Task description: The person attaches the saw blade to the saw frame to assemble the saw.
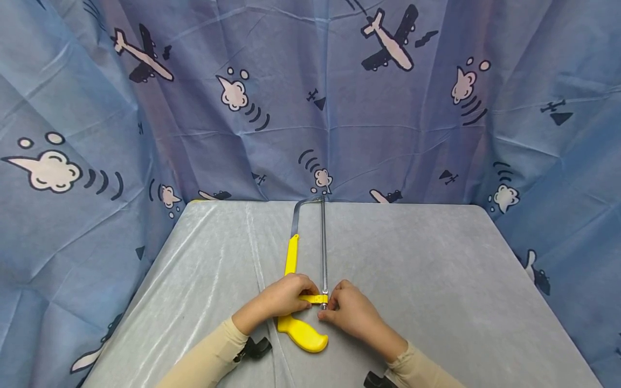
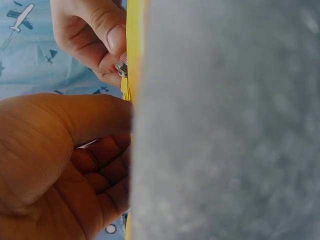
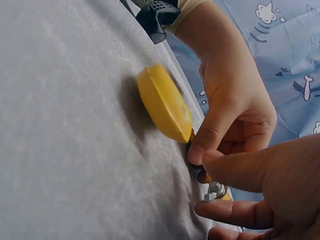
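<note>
A hacksaw with a yellow handle [image 1: 305, 335] lies on the grey cloth, its grey front bow [image 1: 295, 218] pointing away from me. Along its right side runs the thin blade [image 1: 324, 248]. My left hand [image 1: 290, 295] grips the yellow frame just ahead of the handle, thumb and fingers near the short yellow cross arm [image 1: 314, 298]. At that arm's end sits a small metal wing nut [image 3: 215, 190]. My right hand [image 1: 353, 310] pinches around the wing nut, which shows between thumb and forefinger in the right wrist view.
A grey cloth-covered table [image 1: 412, 258] spreads under the saw. Blue curtains [image 1: 291, 64] printed with planes and clouds hang behind and on both sides. Dark camera mounts [image 1: 257, 347] sit at both wrists, close over the cloth.
</note>
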`<state>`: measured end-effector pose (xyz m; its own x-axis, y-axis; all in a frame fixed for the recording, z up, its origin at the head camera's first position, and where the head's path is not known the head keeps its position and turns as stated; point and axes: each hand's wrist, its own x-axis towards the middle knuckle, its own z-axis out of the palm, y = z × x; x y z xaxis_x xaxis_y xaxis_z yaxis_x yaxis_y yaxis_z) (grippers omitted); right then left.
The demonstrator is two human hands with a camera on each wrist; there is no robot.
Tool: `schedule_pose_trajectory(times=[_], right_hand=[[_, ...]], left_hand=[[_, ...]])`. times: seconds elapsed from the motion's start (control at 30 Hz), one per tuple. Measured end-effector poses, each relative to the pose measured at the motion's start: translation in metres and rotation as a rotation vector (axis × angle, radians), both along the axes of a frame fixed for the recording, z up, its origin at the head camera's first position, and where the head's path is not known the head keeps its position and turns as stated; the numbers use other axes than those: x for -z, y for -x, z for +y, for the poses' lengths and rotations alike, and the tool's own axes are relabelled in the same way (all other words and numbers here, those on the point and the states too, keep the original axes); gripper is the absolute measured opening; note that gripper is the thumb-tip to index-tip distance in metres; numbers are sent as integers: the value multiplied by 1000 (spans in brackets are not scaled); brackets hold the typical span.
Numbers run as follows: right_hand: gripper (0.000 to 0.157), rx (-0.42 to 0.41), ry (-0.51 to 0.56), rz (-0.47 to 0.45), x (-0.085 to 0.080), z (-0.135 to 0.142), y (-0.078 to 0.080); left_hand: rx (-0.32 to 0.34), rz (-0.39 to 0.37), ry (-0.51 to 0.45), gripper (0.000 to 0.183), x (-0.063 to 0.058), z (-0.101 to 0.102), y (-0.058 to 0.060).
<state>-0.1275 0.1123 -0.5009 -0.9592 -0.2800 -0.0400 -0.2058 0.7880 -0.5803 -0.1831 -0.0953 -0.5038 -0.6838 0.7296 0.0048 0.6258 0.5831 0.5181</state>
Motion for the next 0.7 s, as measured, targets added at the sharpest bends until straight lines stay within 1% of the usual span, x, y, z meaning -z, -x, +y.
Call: schedule_pose_trajectory(times=[0.2,0.57,0.7], right_hand=[[35,69,-44,3,-2,-2,-2],[38,89,-114,102,-4,-7,-7],[38,80,-122,102,-4,-8,-8]], left_hand=[[1,0,2,20,0,0,0],[3,-1,-1,20,1,0,1],[4,-1,-1,21,0,0,1]])
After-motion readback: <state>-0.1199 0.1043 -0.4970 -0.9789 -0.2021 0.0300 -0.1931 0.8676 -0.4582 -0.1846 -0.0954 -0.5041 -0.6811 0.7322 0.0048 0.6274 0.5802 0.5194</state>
